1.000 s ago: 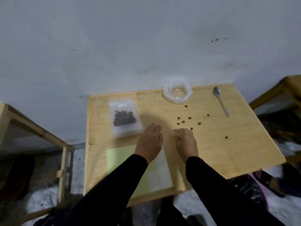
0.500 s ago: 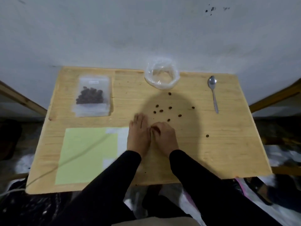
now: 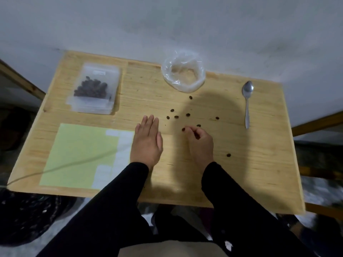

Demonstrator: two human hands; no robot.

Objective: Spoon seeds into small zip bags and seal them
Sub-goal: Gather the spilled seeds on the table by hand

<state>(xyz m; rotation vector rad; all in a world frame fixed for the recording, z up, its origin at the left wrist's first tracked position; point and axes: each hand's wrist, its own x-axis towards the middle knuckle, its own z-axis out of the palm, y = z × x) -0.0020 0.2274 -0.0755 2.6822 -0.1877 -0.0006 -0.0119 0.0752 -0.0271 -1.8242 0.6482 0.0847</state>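
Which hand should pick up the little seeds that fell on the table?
The right hand: its curled fingertips already touch one loose seed, with others just beyond. The left hand lies flat, further from them.

No legible text, bag label (image 3: 99, 72) blurred

table (image 3: 241, 175): pale wood, set against the wall
wall (image 3: 167, 25): grey-white, behind the table's far edge
sheet (image 3: 78, 154): light green, flat at the table's near-left corner
frame (image 3: 20, 78): wooden, beyond the left edge
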